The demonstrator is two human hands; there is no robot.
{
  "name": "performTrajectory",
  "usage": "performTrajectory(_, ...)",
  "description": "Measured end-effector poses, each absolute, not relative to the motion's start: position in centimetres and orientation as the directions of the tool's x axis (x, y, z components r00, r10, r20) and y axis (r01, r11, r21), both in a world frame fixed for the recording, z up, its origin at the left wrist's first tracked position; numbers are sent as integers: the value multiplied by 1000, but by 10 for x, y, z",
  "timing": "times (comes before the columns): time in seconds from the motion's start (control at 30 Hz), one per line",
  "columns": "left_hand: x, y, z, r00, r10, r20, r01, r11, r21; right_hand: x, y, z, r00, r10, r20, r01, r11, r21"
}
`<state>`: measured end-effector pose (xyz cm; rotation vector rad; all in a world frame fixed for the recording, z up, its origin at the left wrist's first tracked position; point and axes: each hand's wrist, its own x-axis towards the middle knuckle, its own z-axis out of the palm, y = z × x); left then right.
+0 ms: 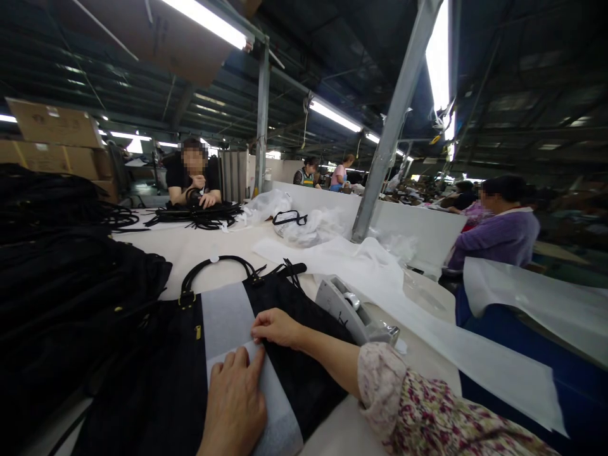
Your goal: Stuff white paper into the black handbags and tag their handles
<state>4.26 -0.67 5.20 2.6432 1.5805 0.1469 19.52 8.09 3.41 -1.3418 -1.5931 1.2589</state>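
A black bag (161, 367) lies flat on the table, its looped handle (216, 258) toward the far side. Across it runs a strip of thin white paper (227, 310) with a crosswise edge near its middle. My left hand (235, 399) rests on this strip just below that edge, fingers stretched out and pressing down. At the strip's right edge is my right hand (278, 328), thumb and fingertips pinched together; whatever lies between them is hidden. Close to my right forearm stands a grey tape dispenser (349, 307) holding a roll of clear tape.
Black bags (71, 272) are piled at left. Long white sheets (380, 278) trail over the table's right side, near crumpled clear plastic (318, 225). Across the table a person (194, 174) leans over black straps (194, 215). A metal post (394, 114) rises beyond the dispenser.
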Motion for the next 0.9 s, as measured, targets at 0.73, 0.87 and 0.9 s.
performTrajectory(0.73,43,-10,52,463,885,51,882,-465,78,190,106,29,17,978,207,718,132,-683)
performTrajectory(0.87,42,-10,50,469,879,83,876,-475,77,207,104,37,-260,965,43,660,210,-722)
performTrajectory(0.9,42,-10,49,472,877,89,874,-479,77,210,104,38,-313,949,28,648,235,-724)
